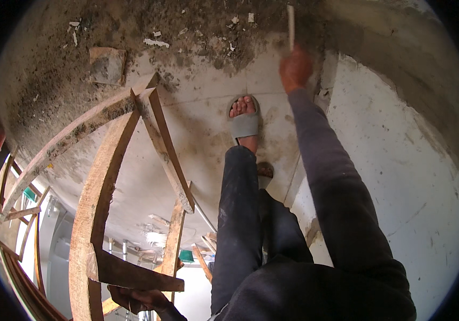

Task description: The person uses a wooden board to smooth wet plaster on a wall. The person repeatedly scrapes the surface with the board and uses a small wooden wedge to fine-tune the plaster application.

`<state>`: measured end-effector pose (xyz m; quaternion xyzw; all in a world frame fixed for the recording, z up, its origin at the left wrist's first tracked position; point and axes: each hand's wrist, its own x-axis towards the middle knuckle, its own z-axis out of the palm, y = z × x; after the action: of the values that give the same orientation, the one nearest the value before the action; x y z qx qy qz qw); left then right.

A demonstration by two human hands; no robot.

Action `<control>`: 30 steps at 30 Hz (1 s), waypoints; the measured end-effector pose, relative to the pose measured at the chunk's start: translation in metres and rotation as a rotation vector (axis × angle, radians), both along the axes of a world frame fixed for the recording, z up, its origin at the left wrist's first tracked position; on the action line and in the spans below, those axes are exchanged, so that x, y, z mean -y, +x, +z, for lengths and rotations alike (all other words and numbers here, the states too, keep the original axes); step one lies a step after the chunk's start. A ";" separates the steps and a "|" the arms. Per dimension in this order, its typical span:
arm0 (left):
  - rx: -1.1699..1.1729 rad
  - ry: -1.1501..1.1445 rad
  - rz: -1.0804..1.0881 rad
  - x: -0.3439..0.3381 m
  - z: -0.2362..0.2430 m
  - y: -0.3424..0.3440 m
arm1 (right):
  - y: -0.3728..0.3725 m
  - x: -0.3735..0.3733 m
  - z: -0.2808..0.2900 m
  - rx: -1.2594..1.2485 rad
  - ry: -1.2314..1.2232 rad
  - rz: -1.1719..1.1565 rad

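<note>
My right hand [296, 68] is stretched out ahead over the dirty strip of floor beside the wall, somewhat blurred. It is closed around a thin, pale stick-like tool [291, 25] that points away from me; I cannot make out its kind. At the lower left, my left hand [142, 299] grips the underside of a short wooden crosspiece [138, 275]. That piece is joined to a rough timber trestle [96, 198], whose beams meet at a peak to the left of my feet.
Grey slippers [245, 126] are on my feet on the pale floor. A white wall panel [395, 155] runs along the right. A square tile piece [107, 66] and white flakes [156, 42] lie on the dirt. More timber frames [23, 214] and a green container [186, 255] stand behind.
</note>
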<state>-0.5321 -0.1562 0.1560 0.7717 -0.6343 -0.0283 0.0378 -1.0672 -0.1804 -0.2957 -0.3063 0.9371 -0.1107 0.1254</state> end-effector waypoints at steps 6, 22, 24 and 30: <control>-0.169 -0.086 -0.215 0.013 -0.019 -0.019 | 0.062 0.068 0.011 0.107 -0.095 0.160; -0.110 -0.084 -0.178 0.026 -0.019 -0.072 | 0.014 0.068 0.050 0.170 0.184 1.123; -0.125 -0.090 -0.144 0.025 -0.016 -0.072 | 0.021 0.057 0.037 0.204 0.194 1.219; 0.010 -0.093 -0.075 0.013 -0.011 -0.061 | 0.009 0.063 0.008 0.120 0.207 1.301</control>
<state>-0.5927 -0.1692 0.1454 0.7449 -0.6636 0.0037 0.0693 -1.0582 -0.2438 -0.2877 -0.7897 0.5580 0.0615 0.2475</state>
